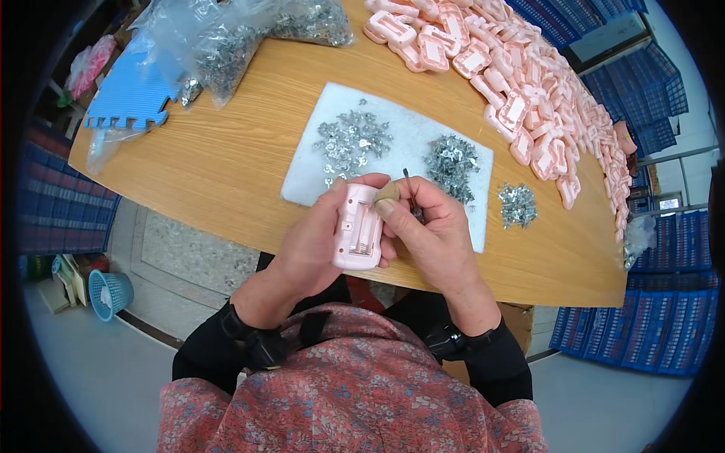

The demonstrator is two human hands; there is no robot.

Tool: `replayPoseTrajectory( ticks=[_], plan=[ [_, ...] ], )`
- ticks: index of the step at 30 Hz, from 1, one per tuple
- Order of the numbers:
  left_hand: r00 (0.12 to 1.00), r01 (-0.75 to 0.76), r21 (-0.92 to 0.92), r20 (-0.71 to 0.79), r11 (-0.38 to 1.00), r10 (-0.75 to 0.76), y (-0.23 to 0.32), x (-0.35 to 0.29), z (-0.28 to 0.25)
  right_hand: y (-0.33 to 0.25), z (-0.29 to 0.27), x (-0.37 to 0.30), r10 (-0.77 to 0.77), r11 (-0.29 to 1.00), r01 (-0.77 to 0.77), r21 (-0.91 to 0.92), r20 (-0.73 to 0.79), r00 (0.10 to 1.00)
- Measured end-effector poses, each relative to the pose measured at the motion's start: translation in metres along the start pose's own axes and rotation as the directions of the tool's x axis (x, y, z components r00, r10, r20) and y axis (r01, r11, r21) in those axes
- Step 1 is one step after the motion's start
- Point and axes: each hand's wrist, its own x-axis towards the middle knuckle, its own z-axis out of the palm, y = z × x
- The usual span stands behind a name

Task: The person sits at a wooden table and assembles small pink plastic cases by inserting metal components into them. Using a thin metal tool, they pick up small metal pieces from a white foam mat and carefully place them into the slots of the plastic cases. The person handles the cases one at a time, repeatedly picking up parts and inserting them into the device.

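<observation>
My left hand (311, 235) is closed around a pale pink plastic casing (357, 229), with its open battery compartment facing up and a long recess along it. My right hand (436, 234) meets the casing's upper right edge, thumb and fingertips pinched there; a tan cover, perhaps a finger cot (387, 192), shows at the tip. Tucked in the right fingers is a slim dark tool (411, 195), its thin end pointing up; its exact kind is unclear. Any small part under the fingertips is hidden. Just beyond lie loose metal battery contacts (353, 143) on a white foam sheet (411, 124).
Another heap of metal pieces (453, 166) sits on the foam's right side, and a small pile (517, 206) on the wooden table (249, 143). Many pink casings (529, 113) crowd the far right. Plastic bags of metal parts (226, 57) and a blue foam mat (132, 90) lie far left.
</observation>
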Motion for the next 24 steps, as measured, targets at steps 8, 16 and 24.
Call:
replayPoseTrajectory(
  ticks=[8, 16, 24],
  plan=[
    [0.999, 0.042, -0.024, -0.033, 0.999, -0.043, -0.011, 0.005, 0.011, 0.004, -0.008, -0.009, -0.061, 0.979, 0.04, -0.201, -0.099, 0.993],
    [0.999, 0.04, 0.025, -0.018, 0.999, -0.04, -0.017, 0.008, 0.011, 0.02, -0.023, -0.016, -0.113, 0.983, 0.089, -0.158, -0.153, 0.982],
    [0.998, 0.065, 0.033, -0.023, 0.997, -0.064, -0.018, 0.009, 0.016, 0.02, -0.026, -0.017, -0.279, 0.871, 0.177, -0.458, -0.167, 0.946]
  ],
)
